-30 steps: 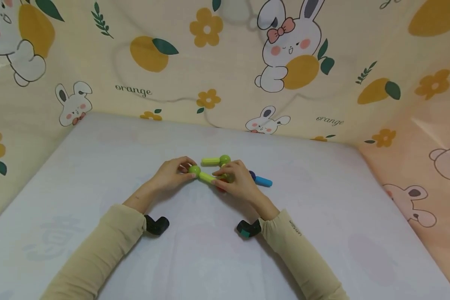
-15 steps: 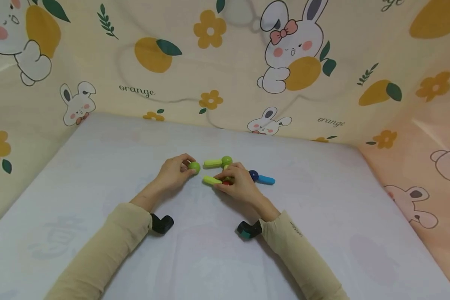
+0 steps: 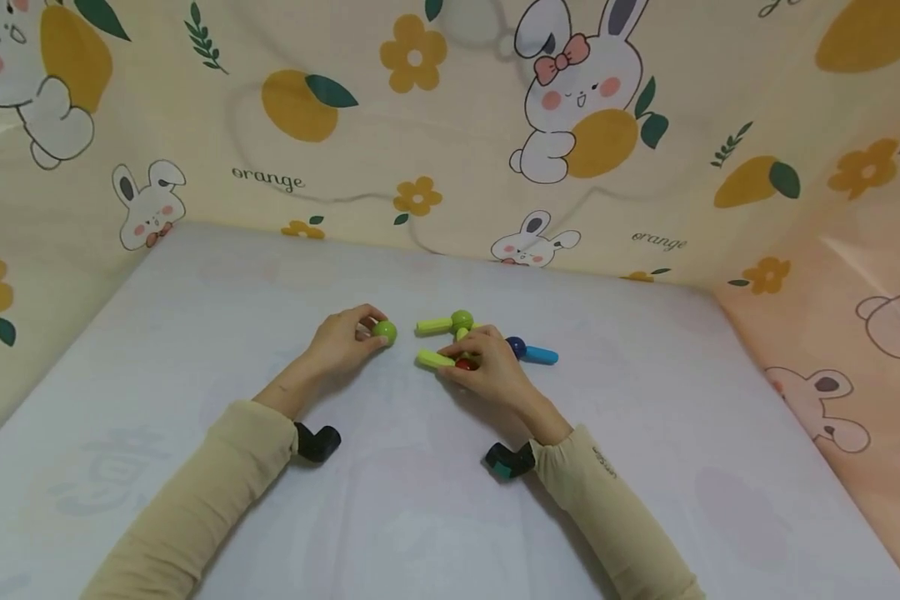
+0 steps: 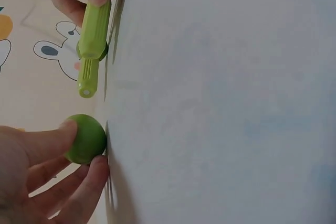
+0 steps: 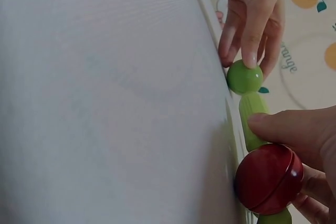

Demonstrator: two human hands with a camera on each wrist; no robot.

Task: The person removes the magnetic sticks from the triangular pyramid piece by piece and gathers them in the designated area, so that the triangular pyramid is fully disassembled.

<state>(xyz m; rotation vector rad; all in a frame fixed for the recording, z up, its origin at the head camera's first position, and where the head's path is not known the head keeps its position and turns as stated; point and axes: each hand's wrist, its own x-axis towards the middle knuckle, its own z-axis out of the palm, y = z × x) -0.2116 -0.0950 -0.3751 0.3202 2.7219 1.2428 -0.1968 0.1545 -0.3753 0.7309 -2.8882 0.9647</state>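
Green ball is being pinched by left hand at white table, apart from lime stick being pinched by right hand beside red ball, joining or parting seemingly being worked, steady grip probably being called for next.

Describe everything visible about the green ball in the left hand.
The green ball is smooth, round and slightly shiny, perhaps plastic or painted wood. The left hand pinches it between thumb and fingers, a gap separating it from the lime stick in the right hand. Whether it touches the table is unclear.
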